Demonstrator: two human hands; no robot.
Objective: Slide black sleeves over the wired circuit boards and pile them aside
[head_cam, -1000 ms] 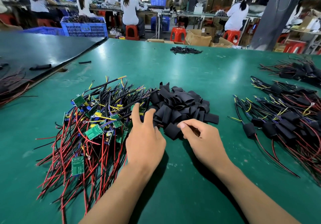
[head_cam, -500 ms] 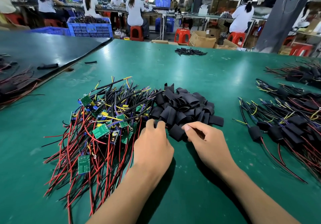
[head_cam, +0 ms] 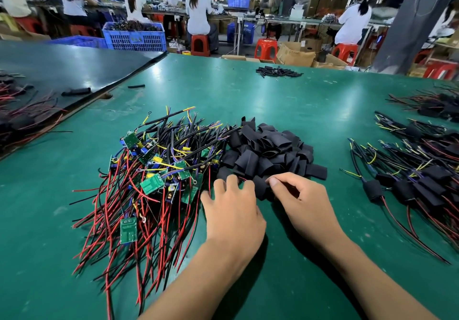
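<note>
Many black sleeves [head_cam: 267, 150] lie touching both hands [head_cam: 233, 210] [head_cam: 301, 203].

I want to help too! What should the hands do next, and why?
Probably lift the black sleeve the right hand pinches clear of the sleeve pile; the left hand rests at the edge of the wired circuit boards, close enough to take one.

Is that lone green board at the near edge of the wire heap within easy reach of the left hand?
Probably yes. The board lies uncovered on top of the wires, and the left hand sits just to its right with only loose wires between.
</note>
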